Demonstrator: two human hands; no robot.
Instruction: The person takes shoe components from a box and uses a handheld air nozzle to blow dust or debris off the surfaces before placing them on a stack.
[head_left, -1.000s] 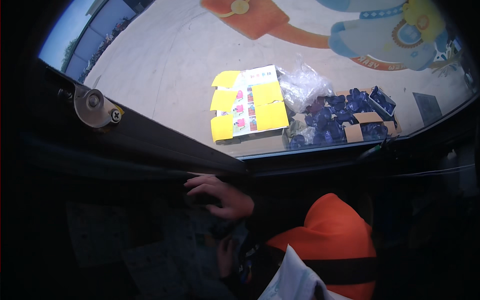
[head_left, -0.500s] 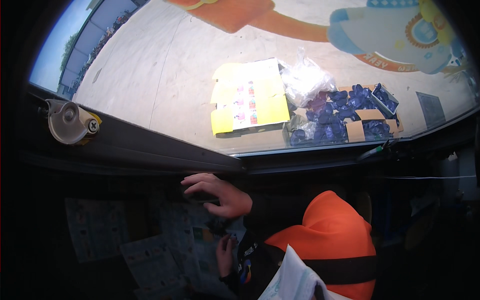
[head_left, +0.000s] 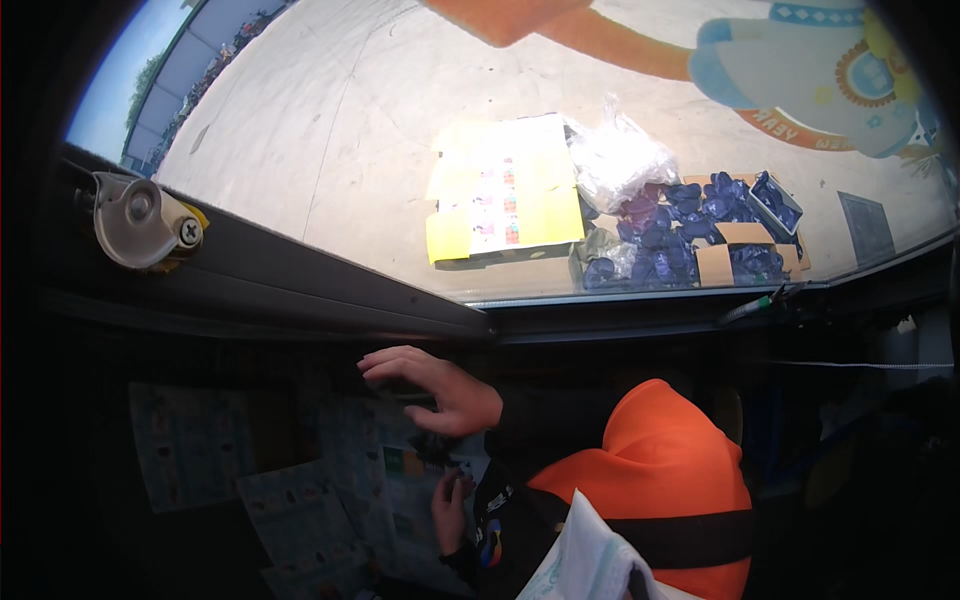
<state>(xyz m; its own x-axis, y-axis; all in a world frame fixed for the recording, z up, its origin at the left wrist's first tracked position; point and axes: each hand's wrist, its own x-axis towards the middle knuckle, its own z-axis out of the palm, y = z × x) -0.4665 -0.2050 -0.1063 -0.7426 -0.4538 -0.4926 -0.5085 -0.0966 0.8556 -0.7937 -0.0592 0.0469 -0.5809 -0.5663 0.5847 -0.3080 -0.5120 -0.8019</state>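
Note:
Neither of my own hands is in view. Another person in dark sleeves, with an orange covering (head_left: 665, 450) crossed by a black band, sits in the lower middle, arms reaching left. Their upper hand (head_left: 445, 392) hovers palm down, fingers slightly curled, over printed sheets (head_left: 400, 500). Closer to me, their other hand (head_left: 450, 505) has its fingertips together beside a small dark object (head_left: 432, 448); shadow hides what they pinch, if anything. A white folded sheet or cloth (head_left: 585, 550) with pale print rises at the lower edge.
A dark window frame (head_left: 300, 285) with a metal latch (head_left: 140, 222) crosses the view. Outside on pale ground lie a yellow printed panel (head_left: 505, 190), clear plastic wrap (head_left: 620, 160), and navy items (head_left: 660, 250) around open cardboard boxes (head_left: 745, 235). More sheets (head_left: 190, 440) hang in shadow.
The view has shifted slightly, so the outdoor scene sits a little farther right. The other person's hands keep nearly the same pose.

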